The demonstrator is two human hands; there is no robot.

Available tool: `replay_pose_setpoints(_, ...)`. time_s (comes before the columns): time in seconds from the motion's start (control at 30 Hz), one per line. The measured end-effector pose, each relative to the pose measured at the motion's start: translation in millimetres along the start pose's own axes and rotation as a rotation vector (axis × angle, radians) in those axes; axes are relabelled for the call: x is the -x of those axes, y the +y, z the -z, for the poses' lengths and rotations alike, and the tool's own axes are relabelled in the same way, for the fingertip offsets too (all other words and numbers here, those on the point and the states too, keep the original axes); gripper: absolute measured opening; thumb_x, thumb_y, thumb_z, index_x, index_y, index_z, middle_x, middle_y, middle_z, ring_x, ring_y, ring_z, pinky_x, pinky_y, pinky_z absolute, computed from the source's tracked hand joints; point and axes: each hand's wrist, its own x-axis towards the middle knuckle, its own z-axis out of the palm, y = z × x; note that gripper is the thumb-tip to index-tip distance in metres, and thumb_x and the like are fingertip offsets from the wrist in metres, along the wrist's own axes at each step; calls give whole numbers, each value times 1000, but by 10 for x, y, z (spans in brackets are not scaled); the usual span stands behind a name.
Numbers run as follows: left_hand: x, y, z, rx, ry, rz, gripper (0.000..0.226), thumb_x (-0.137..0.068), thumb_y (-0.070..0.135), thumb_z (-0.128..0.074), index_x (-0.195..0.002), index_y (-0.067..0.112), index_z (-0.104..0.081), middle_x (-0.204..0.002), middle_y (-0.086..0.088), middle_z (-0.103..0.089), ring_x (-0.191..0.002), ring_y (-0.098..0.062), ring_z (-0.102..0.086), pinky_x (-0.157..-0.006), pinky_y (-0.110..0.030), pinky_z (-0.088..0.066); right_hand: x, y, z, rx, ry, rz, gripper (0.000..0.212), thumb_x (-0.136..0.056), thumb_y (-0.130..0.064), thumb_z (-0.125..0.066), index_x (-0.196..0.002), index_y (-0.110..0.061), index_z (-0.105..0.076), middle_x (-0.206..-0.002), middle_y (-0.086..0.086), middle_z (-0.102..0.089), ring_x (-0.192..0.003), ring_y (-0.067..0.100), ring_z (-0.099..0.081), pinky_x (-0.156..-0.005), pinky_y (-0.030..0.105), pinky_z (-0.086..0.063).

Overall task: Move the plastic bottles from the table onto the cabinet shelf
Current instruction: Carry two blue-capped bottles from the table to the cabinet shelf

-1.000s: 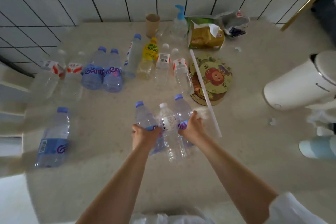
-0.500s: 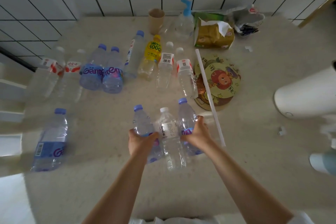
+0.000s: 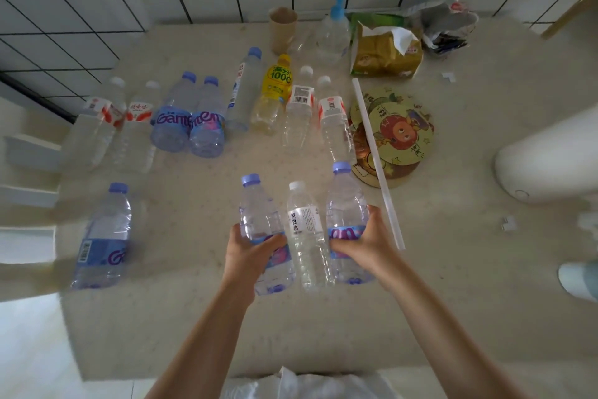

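Three empty plastic bottles stand pressed side by side near the table's front. My left hand (image 3: 250, 256) grips the blue-capped bottle (image 3: 259, 214) on the left. My right hand (image 3: 365, 245) grips the blue-capped bottle (image 3: 346, 204) on the right. A white-capped clear bottle (image 3: 305, 230) is squeezed between them. Farther back stands a row of several bottles, among them two blue-labelled ones (image 3: 187, 117) and a yellow-labelled one (image 3: 275, 91). One more blue-labelled bottle (image 3: 103, 236) stands alone at the left edge. No cabinet shelf is recognisable.
On the beige table (image 3: 194, 317) lie a round cartoon fan (image 3: 394, 133) with a white stick, a tissue pack (image 3: 385, 55), a paper cup (image 3: 283, 28) and a pump bottle (image 3: 335, 29). A white appliance (image 3: 547, 159) sits at the right. A tiled wall stands behind.
The view has shifted a little; my hands stay clamped on the three bottles and have drawn slightly nearer to me.
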Motion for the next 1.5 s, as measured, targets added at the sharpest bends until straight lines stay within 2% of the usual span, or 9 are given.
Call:
replay_pose_setpoints(0.1,84,-25,56,0,-74,-23,47,-68,8,-85,-104,17,-57,-85,-8,-66,-43,-5,-56,-37,-17,-40,189,16,-18,-30,40,16,76,-59,-23,-87,-119,-25,-41,-100,-5,-59,-88,13,-62,-79,34,-56)
replay_pose_setpoints(0.27,198,-142,191,-42,-167,-79,55,-61,9,-88,-108,16,-60,-101,-15,-71,-81,-29,-71,-70,-40,-60,540,131,-99,-152,55,-8,70,-55,-26,-88,-112,-27,-47,-91,-9,-62,-82,7,-64,-73,29,-55)
replay_pose_setpoints(0.43,351,-287,379,-44,-305,-116,51,-69,2,-82,-103,30,-56,-98,-4,-72,-73,-15,-71,-55,-23,-54,1000,235,-315,-362,90,-63,64,-59,-10,-88,-109,-20,-49,-92,1,-64,-69,8,-64,-44,13,-45)
replay_pose_setpoints(0.63,582,-490,633,-148,-422,-159,63,-49,18,-86,-102,33,-56,-102,-2,-73,-84,-17,-73,-66,-27,-56,1543,543,-668,-542,160,-189,63,-50,-23,-84,-100,-34,-47,-103,6,-68,-89,25,-72,-80,52,-59)
replay_pose_setpoints(0.83,848,-710,629,-283,-557,-211,65,-52,14,-88,-111,19,-60,-103,-13,-71,-83,-25,-71,-62,-30,-55,2123,968,-806,-827,192,-216,63,-66,-2,-80,-119,-17,-51,-104,16,-71,-82,28,-73,-74,49,-59)
replay_pose_setpoints(1.0,1175,-911,409,-394,-727,-264,65,-63,0,-86,-118,16,-55,-104,-15,-71,-91,-33,-72,-74,-39,-60,2614,1377,-824,-1016,337,-214,65,-63,1,-80,-122,-11,-53,-96,17,-73,-77,28,-73,-66,42,-59)
replay_pose_setpoints(1.13,1558,-1157,165,-513,-877,-310,64,-67,-5,-82,-120,15,-52,-106,-14,-71,-89,-28,-70,-79,-37,-58,3059,1802,-828,-1135,476,-241,78,-66,4,-81,-132,-15,-45,-106,21,-69,-93,38,-71,-83,57,-56)
replay_pose_setpoints(1.3,2222,-1708,-95,-681,-1052,-352,58,-70,-7,-79,-113,21,-51,-105,-11,-67,-85,-23,-66,-71,-27,-55,3818,2432,-882,-1247,655,-280,97,-44,-22,-85,-133,-23,-45,-107,17,-71,-93,36,-71,-83,63,-53)
replay_pose_setpoints(1.5,3154,-2652,-258,-919,-1237,-365,69,-66,4,-85,-124,21,-50,-109,-8,-68,-92,-19,-70,-71,-26,-57,4913,3320,-1048,-1366,880,-380,78,-53,-16,-86,-121,-23,-49,-106,13,-70,-90,28,-73,-75,49,-60)
